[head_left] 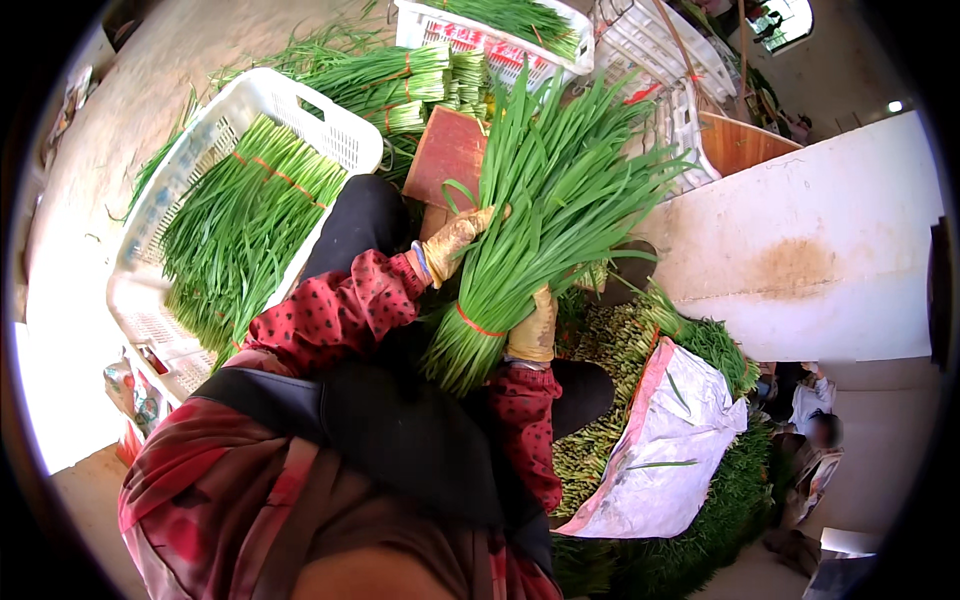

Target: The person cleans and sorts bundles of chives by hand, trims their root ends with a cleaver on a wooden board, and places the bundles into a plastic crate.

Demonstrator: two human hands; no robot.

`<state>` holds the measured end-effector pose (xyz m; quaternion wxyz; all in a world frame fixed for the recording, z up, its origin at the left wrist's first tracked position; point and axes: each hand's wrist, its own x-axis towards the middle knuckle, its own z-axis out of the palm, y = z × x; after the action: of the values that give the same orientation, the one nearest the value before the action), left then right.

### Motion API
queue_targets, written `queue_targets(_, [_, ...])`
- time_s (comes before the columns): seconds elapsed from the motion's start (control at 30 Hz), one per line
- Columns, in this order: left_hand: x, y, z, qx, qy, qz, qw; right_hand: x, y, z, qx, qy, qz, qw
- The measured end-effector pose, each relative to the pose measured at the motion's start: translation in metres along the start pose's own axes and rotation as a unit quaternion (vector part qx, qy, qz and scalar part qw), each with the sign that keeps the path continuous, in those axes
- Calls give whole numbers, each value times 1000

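A large bundle of green garlic chives (550,200) lies in front of me, leaves fanning toward the far right and one end pointing back at my lap. A red-orange band (480,323) circles it near that closer end. My left hand (455,243), in a stained yellowish glove, is closed against the bundle's left side, fingers partly hidden by the leaves. On the other side my right hand (534,328), gloved alike, grips the bundle from the right; its fingers are mostly behind the stalks. Beyond my left hand stands a reddish board (447,155).
A white plastic crate (355,135) with banded chives stands at left. More tied bundles (405,85) lie ahead, near another filled crate (565,60). At right, a white sack (665,450) covers part of a chive heap (600,370), below a white panel (800,240). Another person (812,440) is at far right.
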<state>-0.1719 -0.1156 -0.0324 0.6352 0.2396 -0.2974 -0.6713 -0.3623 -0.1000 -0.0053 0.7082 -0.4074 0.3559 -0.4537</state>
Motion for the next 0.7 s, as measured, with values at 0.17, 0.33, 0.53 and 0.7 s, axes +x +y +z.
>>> queue_targets(0.17, [-34, 16, 2, -6, -58, -3, 998, 2, -29, 30, -83, 120, -114, 983])
queue_targets(0.33, [-40, -9, 29, 143, 79, -12, 987, -5, -13, 62, -211, 131, -169, 954])
queue_targets(0.53, [-38, 10, 26, -6, 98, 4, 995, -9, -4, 59, -103, 175, -118, 972])
queue_targets(0.7, [-37, 4, 23, -70, 160, -10, 985, -14, -3, 59, -41, 187, -114, 975])
